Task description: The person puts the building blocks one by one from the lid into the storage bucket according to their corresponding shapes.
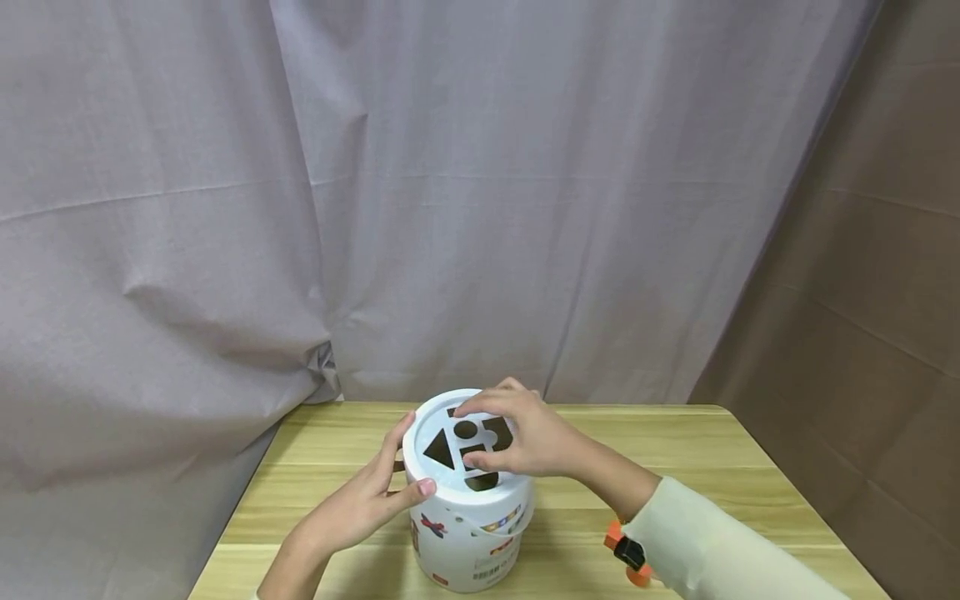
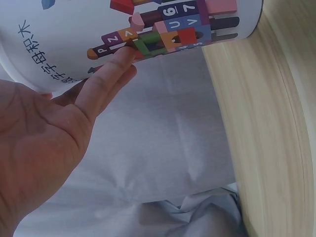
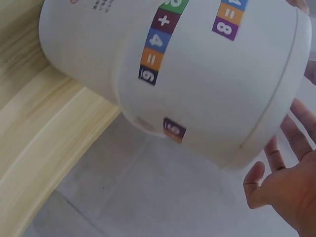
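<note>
A white shape-sorter bucket [image 1: 468, 533] printed with toy blocks, letters and sums stands upright on the table. Its round white lid [image 1: 426, 417] has dark cut-outs, among them a triangle and a circle. My left hand [image 1: 360, 508] rests against the bucket's left side, thumb on the near rim; in the left wrist view its fairly straight fingers [image 2: 101, 84] touch the printed wall. Above the lid's right half is my right hand [image 1: 528, 433], thumb and fingers spread apart over the cut-outs. Nothing shows between them. Whether those fingertips touch the lid I cannot tell.
On the wooden table [image 1: 600, 433], an orange and black object [image 1: 628, 552] lies right of the bucket, partly hidden by my right sleeve [image 1: 705, 542]. A grey curtain [image 1: 480, 208] hangs behind the table, and a brown one [image 1: 862, 333] runs along the right.
</note>
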`<state>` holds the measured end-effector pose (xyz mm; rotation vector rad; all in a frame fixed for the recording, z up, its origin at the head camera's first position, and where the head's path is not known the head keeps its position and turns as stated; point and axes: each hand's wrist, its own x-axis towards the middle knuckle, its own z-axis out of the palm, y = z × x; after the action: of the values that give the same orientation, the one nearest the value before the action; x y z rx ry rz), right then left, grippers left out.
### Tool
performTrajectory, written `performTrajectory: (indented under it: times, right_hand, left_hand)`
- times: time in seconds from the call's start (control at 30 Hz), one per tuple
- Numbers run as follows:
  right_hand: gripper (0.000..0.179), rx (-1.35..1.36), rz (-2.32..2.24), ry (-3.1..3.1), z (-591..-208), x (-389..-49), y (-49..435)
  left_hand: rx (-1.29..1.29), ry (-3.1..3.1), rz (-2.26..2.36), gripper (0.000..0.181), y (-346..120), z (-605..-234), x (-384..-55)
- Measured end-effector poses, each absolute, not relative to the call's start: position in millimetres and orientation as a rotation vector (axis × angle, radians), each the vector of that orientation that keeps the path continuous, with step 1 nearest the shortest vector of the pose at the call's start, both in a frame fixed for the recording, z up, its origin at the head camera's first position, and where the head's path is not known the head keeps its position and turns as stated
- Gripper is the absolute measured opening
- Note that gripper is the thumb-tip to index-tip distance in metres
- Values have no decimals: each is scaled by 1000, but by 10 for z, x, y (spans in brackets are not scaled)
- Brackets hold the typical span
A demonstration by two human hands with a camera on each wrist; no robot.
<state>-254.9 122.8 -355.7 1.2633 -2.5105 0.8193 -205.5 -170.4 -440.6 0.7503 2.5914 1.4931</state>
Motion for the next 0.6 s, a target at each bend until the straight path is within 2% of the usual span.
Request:
performTrajectory:
  times: [0.6]
  right_hand:
    - [47, 1043, 854, -2524, -3664, -2395, 2172]
  left_hand:
    - [706, 2615, 1466, 100, -1706, -4407, -2061]
